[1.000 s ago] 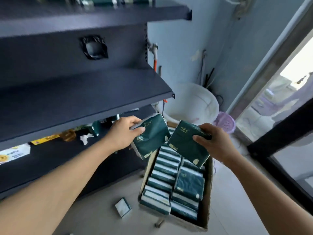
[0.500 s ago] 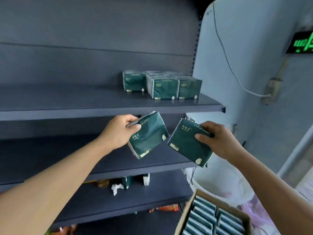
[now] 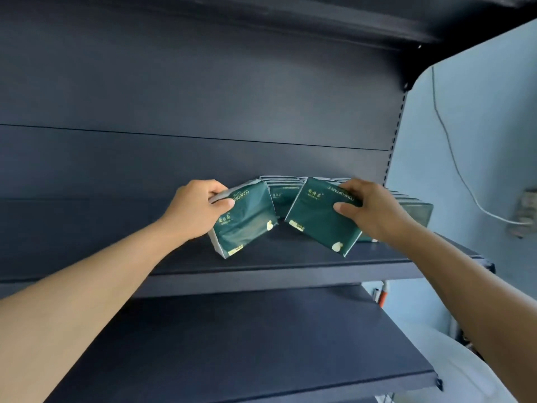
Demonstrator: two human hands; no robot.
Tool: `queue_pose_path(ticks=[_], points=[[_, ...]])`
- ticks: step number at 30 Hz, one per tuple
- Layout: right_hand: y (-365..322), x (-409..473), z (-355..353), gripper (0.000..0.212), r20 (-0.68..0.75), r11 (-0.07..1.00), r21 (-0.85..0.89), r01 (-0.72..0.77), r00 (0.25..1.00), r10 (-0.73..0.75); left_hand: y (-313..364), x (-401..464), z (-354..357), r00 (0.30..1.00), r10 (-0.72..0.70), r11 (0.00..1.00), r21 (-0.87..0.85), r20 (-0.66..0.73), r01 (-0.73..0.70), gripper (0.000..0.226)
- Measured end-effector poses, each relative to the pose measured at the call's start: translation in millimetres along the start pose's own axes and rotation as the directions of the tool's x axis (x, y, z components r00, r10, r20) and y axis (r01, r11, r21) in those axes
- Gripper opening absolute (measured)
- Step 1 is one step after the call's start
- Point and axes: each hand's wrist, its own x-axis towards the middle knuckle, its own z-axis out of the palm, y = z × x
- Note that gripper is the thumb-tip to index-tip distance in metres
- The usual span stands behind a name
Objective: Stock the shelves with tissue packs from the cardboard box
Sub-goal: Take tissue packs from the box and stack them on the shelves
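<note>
My left hand (image 3: 197,209) grips a dark green tissue pack (image 3: 247,221) by its upper left end, tilted, over the dark shelf (image 3: 290,269). My right hand (image 3: 369,210) holds a second green tissue pack (image 3: 316,219) by its upper right corner, also tilted, just to the right. Both packs hang right at the shelf surface in front of several shelved tissue packs (image 3: 418,210) standing at the back right. The cardboard box is out of view.
A lower dark shelf (image 3: 247,344) juts out beneath, and a top shelf (image 3: 319,21) overhangs above. The blue wall (image 3: 479,141) with a white cable (image 3: 453,158) is on the right. A white tub (image 3: 453,362) shows at the bottom right.
Both hands rose with their packs from over the cardboard box up to the shelf that holds the shelved packs. The view swung upward and the box left the frame.
</note>
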Motion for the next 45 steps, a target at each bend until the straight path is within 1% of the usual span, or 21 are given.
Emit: queue_pose_path(ticks=[4, 11, 13, 17, 20, 23, 25, 28, 34, 36, 37, 39, 42, 45], points=[[-13.7, 51.5, 33.5, 0.022, -0.007, 0.996, -0.089, 0.003, 1.000, -0.004, -31.2, 40.5, -5.4, 0.999, -0.001, 1.000, 0.012, 0.035, 0.001, 0.013], [-10.1, 112.4, 73.3, 0.026, 0.075, 0.963, -0.269, 0.006, 0.997, 0.015, -56.9, 78.4, -0.3, 0.998, 0.003, 1.000, -0.009, 0.064, -0.003, 0.014], [-2.3, 124.4, 81.2, 0.026, 0.076, 0.941, -0.337, 0.013, 0.997, 0.013, -60.8, 82.1, 1.0, 0.998, 0.002, 1.000, -0.015, 0.064, -0.001, 0.013], [15.7, 135.3, 96.3, 0.034, 0.075, 0.888, -0.458, 0.037, 0.997, -0.003, -64.6, 82.1, 0.9, 0.998, -0.012, 1.000, -0.023, 0.056, 0.014, 0.014], [24.2, 132.1, 105.0, 0.047, 0.104, 0.843, -0.535, 0.060, 0.995, -0.004, -63.8, 79.5, 0.0, 0.999, -0.034, 0.999, -0.025, 0.039, 0.035, 0.014], [25.9, 130.0, 108.6, 0.063, 0.104, 0.756, -0.648, 0.094, 0.994, -0.035, -61.0, 77.8, -0.4, 0.999, -0.036, 0.999, -0.012, 0.021, 0.037, 0.015], [25.9, 131.5, 109.4, 0.063, 0.096, 0.690, -0.715, 0.110, 0.994, -0.059, -58.2, 76.4, -0.2, 0.999, -0.040, 0.999, -0.011, 0.013, 0.040, 0.015], [25.4, 135.8, 110.1, 0.056, 0.087, 0.622, -0.774, 0.113, 0.994, -0.072, -54.6, 73.2, 1.3, 0.999, -0.041, 0.999, -0.002, -0.001, 0.041, 0.015], [23.4, 138.5, 111.6, 0.054, 0.071, 0.590, -0.802, 0.092, 0.996, -0.058, -47.4, 66.3, 8.5, 0.999, -0.045, 0.999, 0.010, -0.006, 0.045, 0.015], [23.1, 137.3, 110.6, 0.057, 0.080, 0.595, -0.798, 0.096, 0.995, -0.054, -42.5, 64.3, 12.2, 0.999, -0.038, 0.999, 0.009, 0.002, 0.038, 0.015], [22.8, 136.4, 108.4, 0.059, 0.077, 0.614, -0.784, 0.094, 0.996, -0.054, -39.6, 63.8, 14.5, 1.000, -0.029, 1.000, 0.009, 0.009, 0.029, 0.015], [22.1, 133.8, 98.4, 0.060, 0.062, 0.681, -0.727, 0.090, 0.996, -0.066, -31.5, 63.4, 20.2, 0.999, -0.013, 1.000, -0.002, 0.031, 0.013, 0.016], [21.3, 127.0, 69.7, 0.053, 0.000, 0.790, -0.609, 0.076, 0.995, -0.096, -16.1, 67.2, 35.1, 0.998, 0.020, 1.000, -0.005, 0.067, -0.020, 0.014], [26.2, 118.9, 41.3, 0.050, -0.032, 0.860, -0.506, 0.060, 0.996, -0.088, -0.9, 76.3, 60.3, 0.994, 0.062, 0.998, 0.020, 0.093, -0.065, 0.013]])
